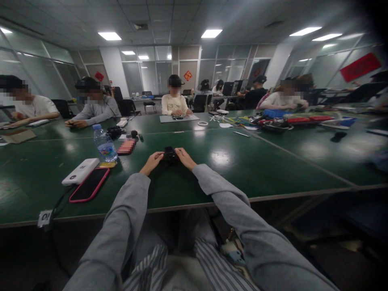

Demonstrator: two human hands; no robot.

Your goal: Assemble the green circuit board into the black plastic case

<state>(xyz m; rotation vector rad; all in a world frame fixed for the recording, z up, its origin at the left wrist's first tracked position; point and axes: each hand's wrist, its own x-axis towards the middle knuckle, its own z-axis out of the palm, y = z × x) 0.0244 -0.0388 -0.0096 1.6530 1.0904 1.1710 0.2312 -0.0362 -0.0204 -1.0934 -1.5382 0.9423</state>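
A small dark device [170, 155], black and blocky, sits at or just above the green table in front of me; its exact kind is too small to make out. At its left side, my left hand [154, 161] is closed, thumb and fingertips pinching the edge. My right hand [185, 158] grips the opposite side with bent fingers. Both forearms, in grey sleeves, reach forward over the table edge.
Left of my hands are a water bottle [104, 144], a white power bank [81, 171] with a cable, and a pink-cased phone [90, 185]. A white ring [203, 123] and a pen [241, 134] lie farther off. Several people sit around the table.
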